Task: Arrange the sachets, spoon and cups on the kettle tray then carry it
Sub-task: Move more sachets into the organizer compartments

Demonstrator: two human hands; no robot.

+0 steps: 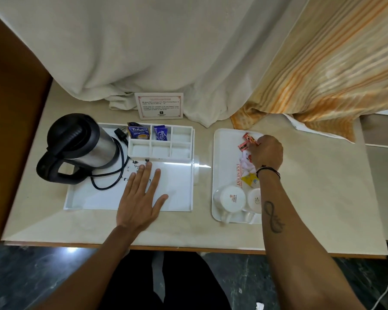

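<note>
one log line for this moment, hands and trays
left hand: flat, open on kettle tray | right hand: fingers on red sachets in side tray | cups: in side tray

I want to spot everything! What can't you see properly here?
Head view:
- Spoon: not visible anywhere.
- Right hand fingers: curled over red sachets, grip hidden.
- Small card: print too tiny.
- Second cup: partly behind the forearm.
</note>
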